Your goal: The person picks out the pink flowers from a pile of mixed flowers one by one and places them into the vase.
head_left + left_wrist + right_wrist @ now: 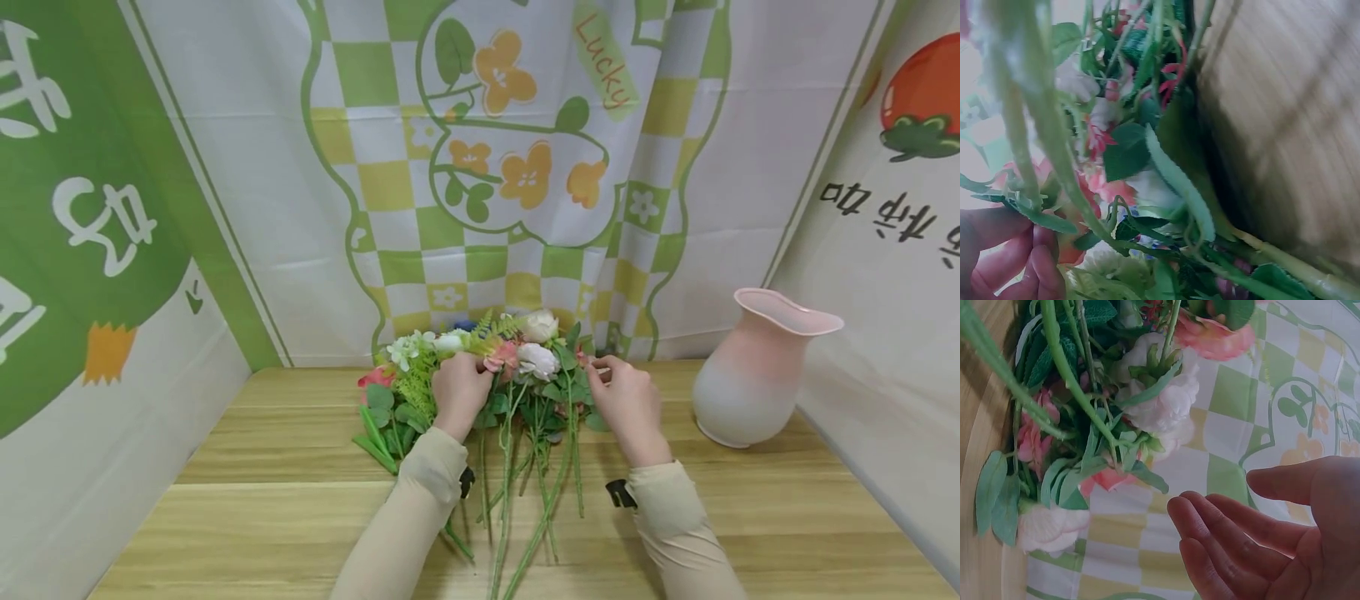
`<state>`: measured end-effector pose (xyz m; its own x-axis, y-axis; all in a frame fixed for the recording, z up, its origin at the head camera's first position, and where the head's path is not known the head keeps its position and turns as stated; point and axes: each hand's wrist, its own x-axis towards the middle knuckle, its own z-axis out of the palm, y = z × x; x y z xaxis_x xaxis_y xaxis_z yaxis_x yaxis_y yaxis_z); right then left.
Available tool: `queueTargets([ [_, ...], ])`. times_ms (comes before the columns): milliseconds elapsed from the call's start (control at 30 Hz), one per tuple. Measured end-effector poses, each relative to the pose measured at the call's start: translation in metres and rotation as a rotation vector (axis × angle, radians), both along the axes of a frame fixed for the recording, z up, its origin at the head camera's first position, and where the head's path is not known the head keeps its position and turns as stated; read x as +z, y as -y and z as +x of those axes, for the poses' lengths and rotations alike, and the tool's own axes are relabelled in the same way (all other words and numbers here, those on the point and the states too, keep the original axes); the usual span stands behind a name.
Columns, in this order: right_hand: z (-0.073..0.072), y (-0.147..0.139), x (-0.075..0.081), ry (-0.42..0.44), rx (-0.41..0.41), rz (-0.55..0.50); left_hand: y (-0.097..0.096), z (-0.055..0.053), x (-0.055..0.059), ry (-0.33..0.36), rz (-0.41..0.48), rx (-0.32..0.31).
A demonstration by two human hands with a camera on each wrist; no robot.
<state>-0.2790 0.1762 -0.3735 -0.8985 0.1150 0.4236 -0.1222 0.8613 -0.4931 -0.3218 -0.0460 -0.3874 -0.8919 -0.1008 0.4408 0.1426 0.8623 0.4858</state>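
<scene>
The left hand (pixel 461 390) pinches a pink flower (pixel 503 357) just under its bloom, probably to steady it. The right hand (pixel 628 404), loosely extended, holds nothing. Other flowers (pixel 537 361) lie on the tabletop (pixel 285 517), stems (pixel 502 517) toward the person (pixel 678 521), presumably for reach.

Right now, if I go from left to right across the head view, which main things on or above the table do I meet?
Reddish-pink flower at the bunch's left edge, left hand, lower white rose, right hand, pink-and-white vase.
</scene>
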Motion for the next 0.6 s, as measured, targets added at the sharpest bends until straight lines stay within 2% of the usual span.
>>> queueTargets([
  [167, -0.002, 0.004, -0.001, 0.000, 0.003, -0.002, 0.001, 0.003, 0.006, -0.028, 0.046, -0.013],
  [500, -0.004, 0.002, -0.003, 0.008, -0.007, -0.024, -0.002, 0.006, 0.012, -0.022, 0.141, -0.038],
  [600, -0.005, 0.002, -0.003, 0.008, -0.010, -0.031, -0.004, 0.006, 0.015, -0.042, 0.162, -0.043],
])
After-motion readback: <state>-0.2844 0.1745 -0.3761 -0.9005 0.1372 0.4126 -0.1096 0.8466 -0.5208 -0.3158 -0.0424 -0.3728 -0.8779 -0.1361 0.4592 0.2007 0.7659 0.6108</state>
